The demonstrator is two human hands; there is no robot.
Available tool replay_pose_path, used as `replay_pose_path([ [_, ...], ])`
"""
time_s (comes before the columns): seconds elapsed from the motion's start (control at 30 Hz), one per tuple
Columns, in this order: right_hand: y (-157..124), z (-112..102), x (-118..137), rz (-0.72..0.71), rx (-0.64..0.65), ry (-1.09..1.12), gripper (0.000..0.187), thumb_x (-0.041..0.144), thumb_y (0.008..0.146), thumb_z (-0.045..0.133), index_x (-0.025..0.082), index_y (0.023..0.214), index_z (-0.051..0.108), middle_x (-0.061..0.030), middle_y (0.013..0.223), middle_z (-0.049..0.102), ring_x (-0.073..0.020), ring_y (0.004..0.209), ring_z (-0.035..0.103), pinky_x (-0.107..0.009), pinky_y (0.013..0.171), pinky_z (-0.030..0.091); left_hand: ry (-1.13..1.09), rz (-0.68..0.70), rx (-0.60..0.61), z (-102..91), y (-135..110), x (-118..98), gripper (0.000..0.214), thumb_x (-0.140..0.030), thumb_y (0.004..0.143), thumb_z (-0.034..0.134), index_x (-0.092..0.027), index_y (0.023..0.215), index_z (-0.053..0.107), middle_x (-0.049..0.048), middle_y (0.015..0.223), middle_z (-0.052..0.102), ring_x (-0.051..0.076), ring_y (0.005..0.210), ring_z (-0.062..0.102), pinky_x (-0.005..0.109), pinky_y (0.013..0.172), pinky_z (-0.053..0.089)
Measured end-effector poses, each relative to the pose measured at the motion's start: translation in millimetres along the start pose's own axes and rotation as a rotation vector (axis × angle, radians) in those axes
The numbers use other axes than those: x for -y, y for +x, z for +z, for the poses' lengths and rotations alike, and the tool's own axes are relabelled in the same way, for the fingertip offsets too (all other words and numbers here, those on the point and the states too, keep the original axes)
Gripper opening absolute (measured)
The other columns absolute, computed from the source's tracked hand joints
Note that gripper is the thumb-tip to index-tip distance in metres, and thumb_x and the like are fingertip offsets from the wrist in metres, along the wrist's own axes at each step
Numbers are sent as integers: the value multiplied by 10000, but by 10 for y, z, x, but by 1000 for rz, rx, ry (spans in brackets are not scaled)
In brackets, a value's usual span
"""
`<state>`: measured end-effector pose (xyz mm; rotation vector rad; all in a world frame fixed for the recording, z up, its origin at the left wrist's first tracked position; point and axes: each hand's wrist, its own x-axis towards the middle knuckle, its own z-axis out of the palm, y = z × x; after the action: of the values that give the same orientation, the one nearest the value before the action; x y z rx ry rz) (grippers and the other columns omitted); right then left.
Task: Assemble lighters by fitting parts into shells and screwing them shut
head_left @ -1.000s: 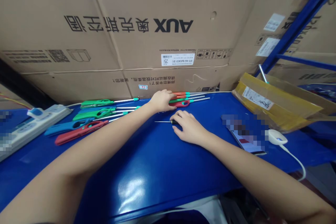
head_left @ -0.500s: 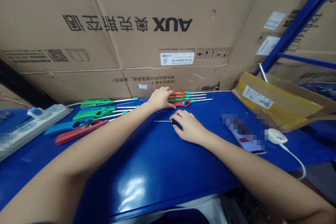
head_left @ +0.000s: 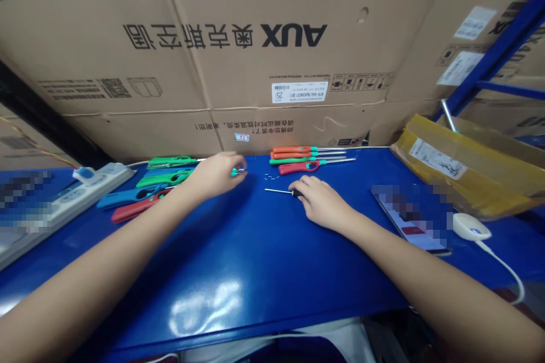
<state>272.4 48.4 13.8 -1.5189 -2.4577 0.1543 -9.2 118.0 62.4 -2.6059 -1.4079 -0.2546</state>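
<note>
My left hand (head_left: 221, 174) is over the metal ends of the left-hand lighters, its fingers curled but apart; a teal-and-metal tip shows between them, and I see no firm hold. That group has a green long-nosed gas lighter (head_left: 170, 162), another green one (head_left: 164, 178), a blue one (head_left: 131, 197) and a red one (head_left: 138, 208). My right hand (head_left: 321, 198) rests on the table, closed around the black handle of a small screwdriver (head_left: 279, 191), its thin shaft pointing left. Several small white slivers (head_left: 271, 177) lie beyond the shaft.
Orange lighters (head_left: 292, 151), a green one (head_left: 289, 161) and a red one (head_left: 298, 168) lie along the back. A large cardboard sheet (head_left: 238, 79) stands behind the blue table (head_left: 255, 261). Left is a power strip (head_left: 91, 187); right are a phone (head_left: 415, 227), white charger (head_left: 472, 227) and yellow-taped box (head_left: 481, 181).
My left hand has left the right-hand lighters and moved left to the other group's tips. My right hand stays on the screwdriver. The view has shifted slightly left.
</note>
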Motion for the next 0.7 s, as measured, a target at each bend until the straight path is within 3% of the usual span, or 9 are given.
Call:
replay_pose_path([
  [0.1, 13, -23, -86, 26, -6, -17, 339, 74, 930, 521, 192, 1234, 616, -121, 1200, 652, -281, 1116, 594, -408, 910, 454, 69, -37, 28, 2, -431, 125, 259, -307, 882, 511, -193, 1016, 701, 118, 1057, 718, 326, 1032, 672, 412, 846, 552],
  [0.2, 22, -28, -139, 42, -20, -25, 343, 89, 930, 515, 195, 1241, 614, -130, 1198, 656, -302, 1128, 598, -436, 916, 464, 113, -62, 49, 45, -650, 237, 324, -301, 878, 491, -149, 1081, 693, 173, 1085, 700, 379, 1046, 657, 487, 881, 546],
  [0.43, -4, -38, -24, -61, -76, -11, 332, 241, 959, 552, 178, 1282, 599, -148, 1248, 623, -327, 1154, 579, -522, 979, 474, 55, 21, 111, 162, -670, 261, 329, -251, 938, 425, -213, 1134, 687, 97, 1126, 702, 263, 1039, 672, 375, 919, 551],
  [0.63, -53, -48, 78, -218, -81, 32, 323, 276, 966, 570, 234, 1284, 611, -120, 1281, 619, -298, 1206, 549, -497, 1021, 461, 85, -130, 18, 171, -723, 230, 330, -266, 915, 449, -139, 1129, 667, 212, 1141, 659, 406, 1078, 624, 567, 930, 516],
  [0.7, -71, -51, 101, -253, -71, 43, 308, 275, 967, 576, 246, 1269, 625, -111, 1274, 627, -294, 1207, 547, -496, 1022, 458, 48, -141, 25, 187, -728, 252, 322, -234, 909, 432, -123, 1080, 680, 218, 1084, 672, 411, 1036, 642, 575, 900, 523],
])
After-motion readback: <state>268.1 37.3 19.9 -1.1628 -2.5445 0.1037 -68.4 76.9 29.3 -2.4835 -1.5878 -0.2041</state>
